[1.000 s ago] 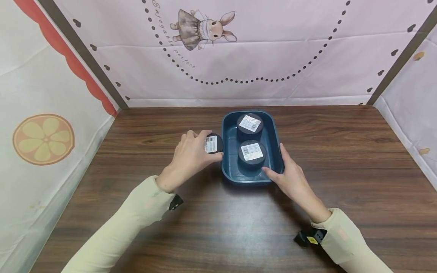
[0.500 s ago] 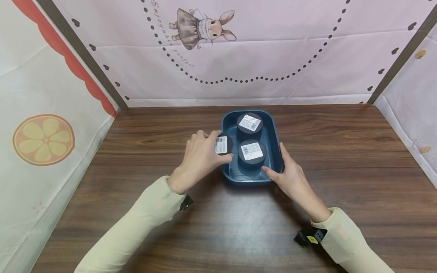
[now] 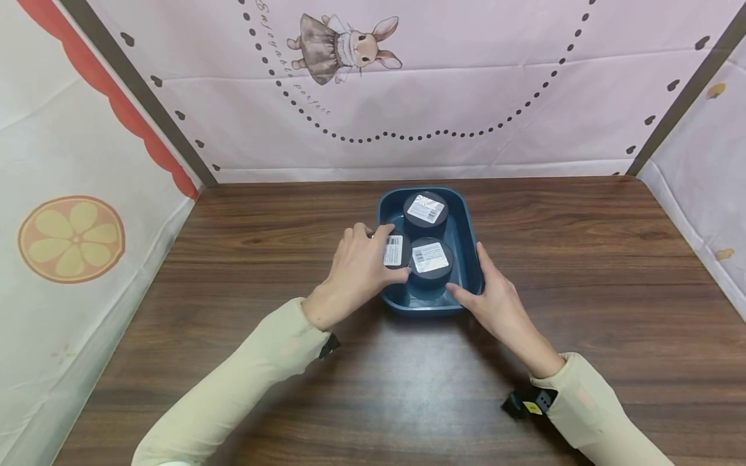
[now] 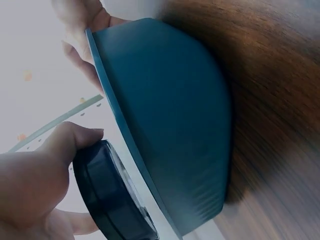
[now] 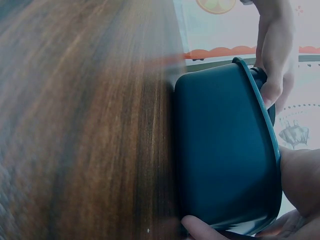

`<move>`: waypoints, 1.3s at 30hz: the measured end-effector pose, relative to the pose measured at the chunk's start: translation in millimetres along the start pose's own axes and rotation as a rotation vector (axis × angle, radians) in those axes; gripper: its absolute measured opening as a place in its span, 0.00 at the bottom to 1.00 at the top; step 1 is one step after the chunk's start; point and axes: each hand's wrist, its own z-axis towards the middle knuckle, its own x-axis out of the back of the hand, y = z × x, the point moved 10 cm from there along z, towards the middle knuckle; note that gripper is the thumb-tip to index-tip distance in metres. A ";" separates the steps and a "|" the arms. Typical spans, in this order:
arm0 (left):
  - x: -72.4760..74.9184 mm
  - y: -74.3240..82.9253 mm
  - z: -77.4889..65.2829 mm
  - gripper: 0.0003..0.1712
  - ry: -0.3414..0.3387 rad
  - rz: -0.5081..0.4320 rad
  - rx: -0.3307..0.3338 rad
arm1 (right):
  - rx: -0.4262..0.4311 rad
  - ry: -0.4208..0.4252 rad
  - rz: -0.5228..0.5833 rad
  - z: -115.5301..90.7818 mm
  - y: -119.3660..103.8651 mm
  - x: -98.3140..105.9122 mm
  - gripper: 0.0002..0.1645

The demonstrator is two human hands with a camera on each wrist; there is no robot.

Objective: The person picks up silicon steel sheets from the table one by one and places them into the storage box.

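My left hand (image 3: pixel 358 275) pinches a squat black cylinder (image 3: pixel 394 250) with a white barcode label, thumb and fingers on opposite sides. It is over the left rim of a blue plastic bin (image 3: pixel 422 311); in the left wrist view the held cylinder (image 4: pixel 112 190) is level with or above the rim, beside the bin wall (image 4: pixel 165 95). Two similar labelled cylinders stand in the bin, a far one (image 3: pixel 425 223) and a near one (image 3: pixel 430 275). My right hand (image 3: pixel 504 310) grips the bin's right near corner, thumb over the rim; its fingers reach the outer wall (image 5: pixel 225 145).
The bin stands on a brown wood-grain table (image 3: pixel 559 259). A pink printed cloth (image 3: pixel 466 84) rises behind the table's far edge, with a white cloth (image 3: pixel 76 323) along the left. A black wrist camera (image 3: pixel 527 404) sits below the right hand.
My left hand has carried the black cylinder rightward, from beside the bin to over its left part. My right hand keeps its grip on the corner, and the bin stays put.
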 end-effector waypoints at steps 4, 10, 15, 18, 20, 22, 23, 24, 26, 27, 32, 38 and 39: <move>-2.2 5.1 0.5 0.48 -0.003 -0.017 -0.007 | 0.016 0.007 -0.001 0.4 -0.4 0.2 0.59; -5.3 11.9 2.4 0.48 -0.005 -0.001 -0.027 | 0.031 0.016 -0.007 1.3 -0.6 0.6 0.58; -8.4 15.8 5.7 0.49 -0.010 0.013 -0.036 | 0.033 0.009 -0.003 2.1 -0.7 -0.8 0.59; -10.0 18.5 7.9 0.49 -0.017 0.017 -0.038 | 0.036 0.010 -0.001 2.3 -1.0 -0.8 0.59; -11.4 19.9 9.2 0.49 -0.026 0.022 -0.036 | 0.038 0.010 0.002 2.2 -1.3 -0.7 0.59; -12.7 21.4 9.9 0.49 -0.036 0.029 -0.037 | 0.037 0.010 0.002 2.0 -1.3 -0.5 0.59; -13.2 22.2 10.1 0.49 -0.039 0.032 -0.039 | 0.035 0.010 0.003 1.9 -1.1 -0.4 0.59; -13.7 22.9 10.4 0.49 -0.042 0.033 -0.040 | 0.033 0.009 0.003 1.9 -0.8 -0.4 0.59; -14.8 24.9 11.2 0.50 -0.044 0.035 -0.047 | 0.030 0.008 0.003 1.8 -0.3 -0.3 0.59; -15.1 26.0 11.6 0.50 -0.042 0.038 -0.051 | 0.029 0.007 0.001 1.9 -0.1 -0.2 0.59; -17.4 31.4 15.3 0.50 -0.037 0.060 -0.071 | 0.031 0.009 -0.001 2.0 0.1 0.3 0.59; -23.1 35.5 19.5 0.49 -0.073 0.056 -0.066 | 0.034 0.008 0.001 1.9 -0.5 0.3 0.58; -24.2 36.1 20.2 0.49 -0.080 0.054 -0.064 | 0.034 0.008 0.000 1.9 -0.5 0.3 0.58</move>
